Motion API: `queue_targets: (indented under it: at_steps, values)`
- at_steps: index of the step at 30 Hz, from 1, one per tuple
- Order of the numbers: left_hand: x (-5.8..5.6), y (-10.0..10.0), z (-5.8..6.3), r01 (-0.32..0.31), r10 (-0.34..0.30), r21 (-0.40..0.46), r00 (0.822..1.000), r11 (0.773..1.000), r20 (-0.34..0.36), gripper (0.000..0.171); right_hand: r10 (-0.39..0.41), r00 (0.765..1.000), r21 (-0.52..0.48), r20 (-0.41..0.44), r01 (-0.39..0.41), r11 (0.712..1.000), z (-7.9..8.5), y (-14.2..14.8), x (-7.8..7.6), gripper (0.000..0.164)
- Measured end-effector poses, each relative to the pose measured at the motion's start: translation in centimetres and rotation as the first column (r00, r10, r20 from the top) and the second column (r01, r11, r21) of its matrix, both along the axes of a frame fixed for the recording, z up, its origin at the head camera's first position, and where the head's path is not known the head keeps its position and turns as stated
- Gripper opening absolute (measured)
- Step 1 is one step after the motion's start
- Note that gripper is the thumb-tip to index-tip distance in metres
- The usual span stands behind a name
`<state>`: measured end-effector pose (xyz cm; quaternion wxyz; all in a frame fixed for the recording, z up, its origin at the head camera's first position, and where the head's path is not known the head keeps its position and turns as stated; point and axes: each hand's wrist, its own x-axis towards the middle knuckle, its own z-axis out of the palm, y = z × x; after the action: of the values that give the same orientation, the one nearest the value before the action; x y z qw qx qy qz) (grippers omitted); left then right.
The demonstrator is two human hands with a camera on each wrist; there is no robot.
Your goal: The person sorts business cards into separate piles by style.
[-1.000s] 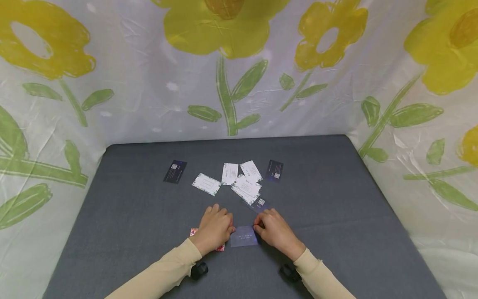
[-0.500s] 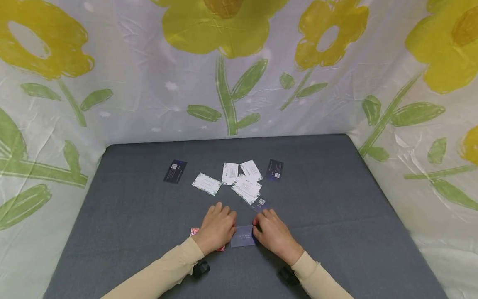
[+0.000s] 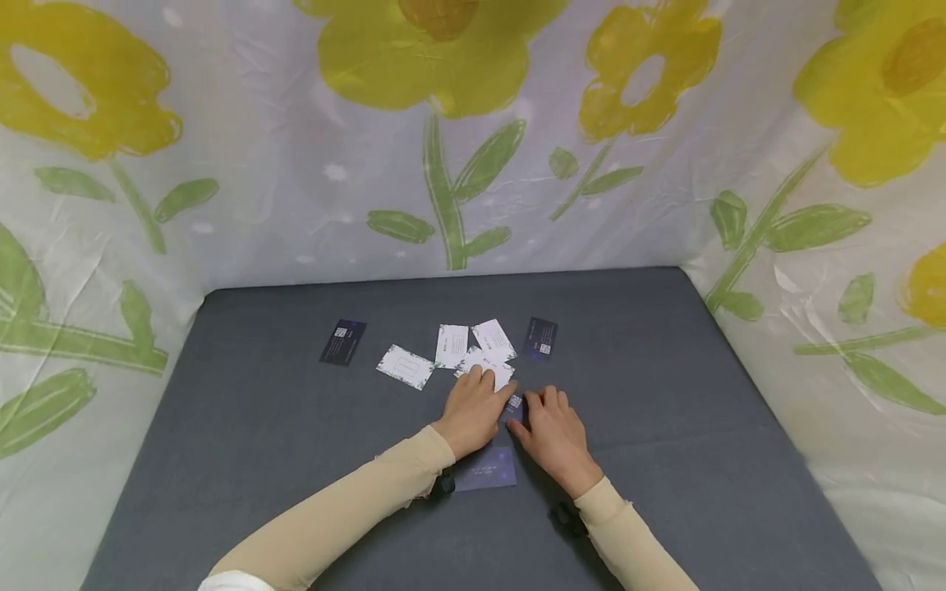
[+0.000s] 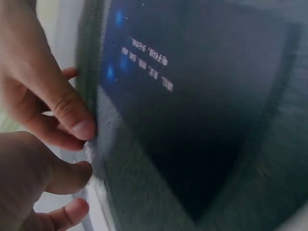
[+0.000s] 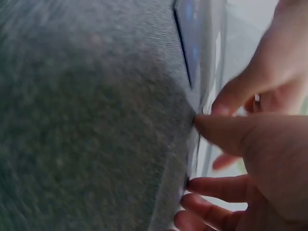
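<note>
My left hand (image 3: 473,414) reaches over the pile of white business cards (image 3: 489,363), with its fingertips on or just above the nearest ones. A dark card with a QR code (image 3: 513,404) lies between my two hands. Beside its right edge is my right hand (image 3: 554,435), its thumb and fingers spread apart and touching down around that side. In the right wrist view the right thumb (image 5: 216,130) stands apart from the other fingers. Close in front of my left wrist lies a purple card (image 3: 489,469), large in the left wrist view. The red patterned card is out of sight.
One dark card (image 3: 343,342) lies at the back left, another dark card (image 3: 541,338) at the back right. A separate white card (image 3: 406,366) sits left of the pile. Grey cloth covers the table (image 3: 665,394), and a flowered curtain (image 3: 281,164) surrounds it.
My left hand has moved forward and right, from beside the purple card to the white pile. My right hand has left the purple card's edge and moved slightly forward to the QR-code card.
</note>
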<state>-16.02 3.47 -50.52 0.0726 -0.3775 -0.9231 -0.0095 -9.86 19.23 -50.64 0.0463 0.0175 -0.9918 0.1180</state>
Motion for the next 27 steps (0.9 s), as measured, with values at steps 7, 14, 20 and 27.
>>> queue_targets:
  at_steps: [7, 14, 20, 27]
  values:
    - [-0.8, 2.0, -0.5, -0.002, 0.002, -0.076, 1.000, 0.997, -0.007, 0.053, -0.018, 1.000, -0.012, -0.025, 0.018, 1.000, 0.0, 0.0, -0.5, 0.046]
    - [-1.1, 1.9, 0.1, -0.009, 0.010, -0.024, 1.000, 1.000, 0.027, 0.046, -0.065, 0.997, -0.146, 0.034, 0.070, 0.987, 0.2, 0.6, -1.3, 0.033]
    - [-1.7, 1.3, 0.2, -0.053, 0.054, 0.082, 0.998, 0.995, -0.016, 0.035, -0.100, 0.989, -0.222, -0.110, 0.073, 0.972, 0.9, 1.0, -1.8, 0.012]
    - [-2.7, 0.1, 1.0, -0.044, 0.085, 0.265, 0.986, 0.963, -0.145, 0.004, -0.123, 0.969, -0.260, -0.213, 0.065, 0.963, 2.0, 1.7, -1.9, 0.008]
